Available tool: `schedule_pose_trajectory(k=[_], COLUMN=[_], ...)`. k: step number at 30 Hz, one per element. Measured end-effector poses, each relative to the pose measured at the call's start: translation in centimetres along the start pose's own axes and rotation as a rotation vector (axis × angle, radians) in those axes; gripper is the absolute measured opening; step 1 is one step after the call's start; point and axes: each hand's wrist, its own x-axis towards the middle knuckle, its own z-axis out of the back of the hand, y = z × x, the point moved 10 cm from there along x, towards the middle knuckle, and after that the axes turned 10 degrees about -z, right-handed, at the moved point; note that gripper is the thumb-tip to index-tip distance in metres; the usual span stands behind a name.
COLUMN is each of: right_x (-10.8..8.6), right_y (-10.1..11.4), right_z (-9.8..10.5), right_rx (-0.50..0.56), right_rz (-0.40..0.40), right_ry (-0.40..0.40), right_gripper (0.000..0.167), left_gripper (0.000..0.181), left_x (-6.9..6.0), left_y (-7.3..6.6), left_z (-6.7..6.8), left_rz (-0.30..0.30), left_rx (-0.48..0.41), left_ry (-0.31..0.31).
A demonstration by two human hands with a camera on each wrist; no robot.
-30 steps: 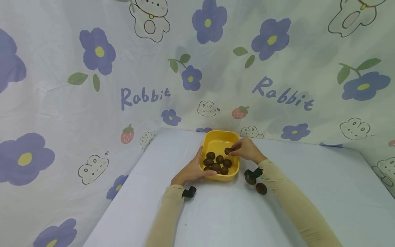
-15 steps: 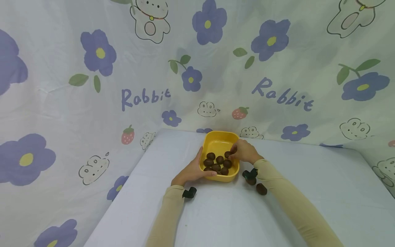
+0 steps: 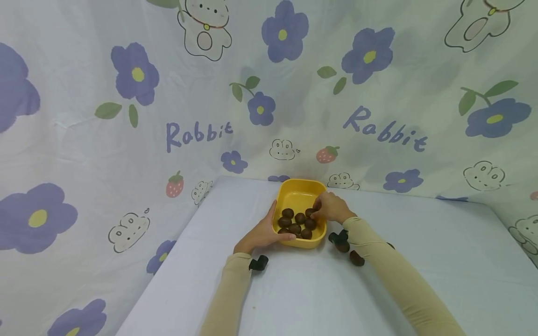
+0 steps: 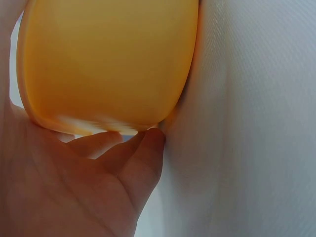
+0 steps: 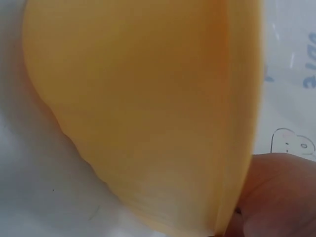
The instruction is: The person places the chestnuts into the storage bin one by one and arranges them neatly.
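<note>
A yellow rectangular plastic tub (image 3: pixel 299 200) stands near the back of the table with several brown chestnuts (image 3: pixel 295 228) in its near half. My left hand (image 3: pixel 261 231) grips it at the near left, thumb over the near rim and fingers along the left wall. In the left wrist view, the fingers (image 4: pixel 143 158) lie against the tub's outside (image 4: pixel 108 64). Reaching over the right rim, my right hand (image 3: pixel 334 207) pinches a chestnut (image 3: pixel 310 213) low inside the tub. The tub wall (image 5: pixel 143 108) hides those fingertips in the right wrist view.
Two chestnuts lie on the white cloth right of the tub, one (image 3: pixel 357 258) beside the right sleeve and one (image 3: pixel 343 247) partly under the black wrist camera (image 3: pixel 338 237). A dark edge (image 3: pixel 391 245) shows behind that sleeve. A patterned curtain (image 3: pixel 294 112) rises behind the table.
My right hand has lowered its chestnut toward the others in the tub, and the right forearm has shifted slightly left. The left hand keeps its grip on the tub.
</note>
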Motion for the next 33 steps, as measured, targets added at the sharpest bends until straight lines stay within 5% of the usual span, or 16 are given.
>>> schedule_pose_trajectory(k=[8,18,26,33], right_x=[0.5,-0.2,-2.5,-5.2], right_y=[-0.3,-0.2,-0.1,-2.2], right_z=[-0.5,-0.5,3.1,6.0], right_rx=[0.015,0.021,0.116,0.172], right_rz=[0.015,-0.009,0.052,0.061], right_ry=[0.011,0.004,-0.129,-0.183], right_gripper=[0.026,0.036,0.048,0.044], left_gripper=[0.138,0.139,0.138,0.137], left_x=[0.1,-0.2,0.0,0.2], left_y=[-0.4,-0.3,-0.2,0.0], left_z=[-0.1,-0.1,-0.1,0.0], left_rz=[-0.03,0.006,-0.014,-0.015], left_rx=[-0.011,0.01,0.015,0.009], left_ry=[0.001,0.0,-0.002,-0.007])
